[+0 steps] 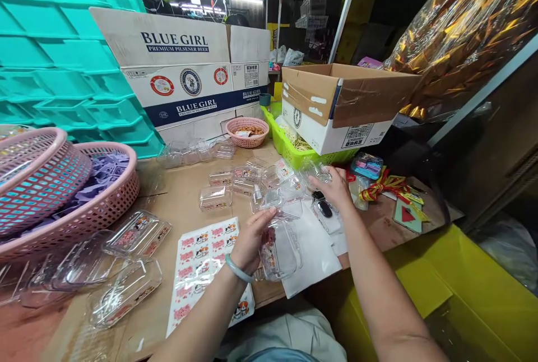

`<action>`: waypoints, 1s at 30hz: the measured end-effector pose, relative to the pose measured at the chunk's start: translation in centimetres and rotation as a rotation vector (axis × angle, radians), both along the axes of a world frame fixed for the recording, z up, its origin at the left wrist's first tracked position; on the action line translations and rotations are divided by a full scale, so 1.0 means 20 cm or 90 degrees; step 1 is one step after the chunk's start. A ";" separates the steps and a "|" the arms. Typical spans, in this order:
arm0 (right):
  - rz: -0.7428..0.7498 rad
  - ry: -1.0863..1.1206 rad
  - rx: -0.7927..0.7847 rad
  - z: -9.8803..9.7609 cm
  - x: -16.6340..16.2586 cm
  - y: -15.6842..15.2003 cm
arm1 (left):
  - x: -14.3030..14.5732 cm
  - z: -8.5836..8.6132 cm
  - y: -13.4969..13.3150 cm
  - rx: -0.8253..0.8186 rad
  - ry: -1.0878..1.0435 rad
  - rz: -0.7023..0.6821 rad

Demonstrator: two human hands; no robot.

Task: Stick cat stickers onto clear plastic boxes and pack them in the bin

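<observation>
My left hand (252, 233), with a pale bangle at the wrist, is closed on an open clear plastic box (281, 250) near the table's front edge. Thumb and fingers of my right hand (333, 187) are closed on the edge of another clear plastic box (314, 171), further back and to the right. Between and beyond the hands lie several clear boxes (216, 198), some bearing pink and cat stickers. A sheet of cat stickers (205, 250) lies left of my left hand, partly covered by the forearm. White paper (313, 261) sits beneath the hands.
Pink baskets (134, 182) and more clear boxes (126, 292) stand at the left. Behind are teal crates (54, 42), a beer carton (185, 82) and a small pink basket (247, 133). An open carton (357, 104) rests on a green basket (294, 154). Red-yellow ribbons (384, 187) lie right.
</observation>
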State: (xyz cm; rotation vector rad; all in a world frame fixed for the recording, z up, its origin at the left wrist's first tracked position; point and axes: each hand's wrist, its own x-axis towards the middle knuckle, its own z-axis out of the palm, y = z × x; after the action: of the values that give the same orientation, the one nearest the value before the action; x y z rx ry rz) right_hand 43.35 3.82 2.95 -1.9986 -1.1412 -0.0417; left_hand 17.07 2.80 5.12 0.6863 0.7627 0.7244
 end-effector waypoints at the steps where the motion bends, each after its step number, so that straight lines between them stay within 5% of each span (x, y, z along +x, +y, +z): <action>1: 0.020 -0.004 -0.001 -0.01 0.01 -0.01 | 0.01 -0.01 0.00 -0.004 -0.003 0.006; 6: 0.072 -0.088 -0.032 -0.04 0.02 -0.06 | 0.05 -0.03 -0.02 -0.005 -0.002 0.029; 16: 0.021 -0.245 0.044 -0.07 -0.01 -0.13 | 0.16 -0.04 -0.07 0.030 0.033 0.073; 24: 0.087 0.077 0.287 -0.14 0.08 -0.13 | 0.25 -0.03 -0.12 -0.014 0.040 0.157; 30: 0.218 0.260 0.327 -0.15 0.02 -0.08 | 0.36 -0.03 -0.17 -0.012 0.080 0.286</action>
State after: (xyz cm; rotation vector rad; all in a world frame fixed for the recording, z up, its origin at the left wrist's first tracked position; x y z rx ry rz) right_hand 43.65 2.15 -0.12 -1.2705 -1.0571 0.2195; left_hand 24.27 -0.54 4.61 0.5505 1.0542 1.0876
